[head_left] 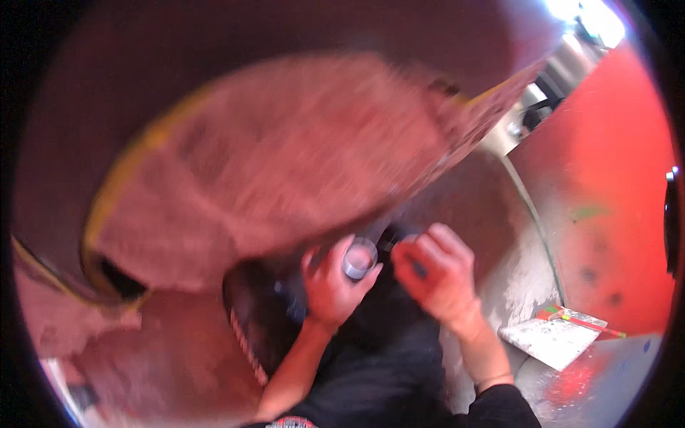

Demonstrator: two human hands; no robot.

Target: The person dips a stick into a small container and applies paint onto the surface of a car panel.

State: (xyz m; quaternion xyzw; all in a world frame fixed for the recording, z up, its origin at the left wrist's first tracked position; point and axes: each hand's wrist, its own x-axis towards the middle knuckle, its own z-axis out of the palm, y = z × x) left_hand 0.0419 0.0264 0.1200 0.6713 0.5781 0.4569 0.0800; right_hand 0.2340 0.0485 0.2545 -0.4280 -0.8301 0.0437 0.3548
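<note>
In the middle of the head view, my left hand [330, 285] is closed around a small round clear cup [359, 257]. The cup's open top faces up and shows a pinkish inside; I cannot tell whether that is its contents or its bottom. Just to the right, my right hand [437, 277] is curled, fingers bent in, around something small and partly dark that is blurred and mostly hidden. The two hands are apart. Above and beyond them spreads a large dull-red surface [285, 150] with a curved yellow edge [135, 157].
A dark curved body [214, 36] overhangs at the top. On the right stands a bright red panel [606, 185]. Low on the right lies a stained white board [553, 339] with a thin red and yellow stick [589, 324] across it. Behind my left forearm is a dark rounded shape [260, 307].
</note>
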